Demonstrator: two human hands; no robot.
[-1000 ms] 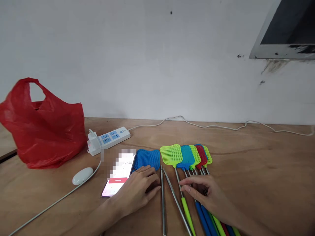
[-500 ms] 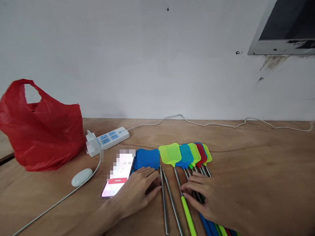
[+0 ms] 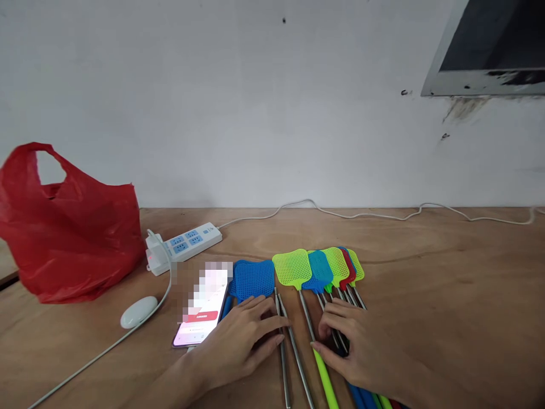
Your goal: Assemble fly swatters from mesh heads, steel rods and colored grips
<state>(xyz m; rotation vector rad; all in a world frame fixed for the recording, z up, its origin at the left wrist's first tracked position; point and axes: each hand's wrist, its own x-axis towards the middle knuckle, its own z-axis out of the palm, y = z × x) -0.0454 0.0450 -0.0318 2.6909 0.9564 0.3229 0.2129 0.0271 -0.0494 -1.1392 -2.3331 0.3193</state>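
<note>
My left hand (image 3: 244,338) rests low over the table, its index finger stretched across two bare metal rods (image 3: 298,355) and its thumb apart. Beyond that hand lie blue fly swatter heads (image 3: 255,278), partly overlapping. To the right, my right hand (image 3: 353,341) has its thumb against the top of the handle of a yellow-green fly swatter (image 3: 293,268); its other fingers are bent but not closed round it. Under and beyond this hand, several more fly swatters (image 3: 335,264) in blue, green, red and yellow lie fanned in a row, their shafts partly hidden.
A lit phone (image 3: 202,312) lies left of my left hand. Farther left are a white power strip (image 3: 200,238) with a cable, a white oval device (image 3: 139,312) and a red plastic bag (image 3: 85,238). A wall (image 3: 255,113) rises behind the wooden table (image 3: 447,272).
My left index finger has reached right, onto the metal rods. The right hand's index finger has drawn back from the yellow-green swatter's shaft, leaving the thumb at the handle. The view has shifted slightly.
</note>
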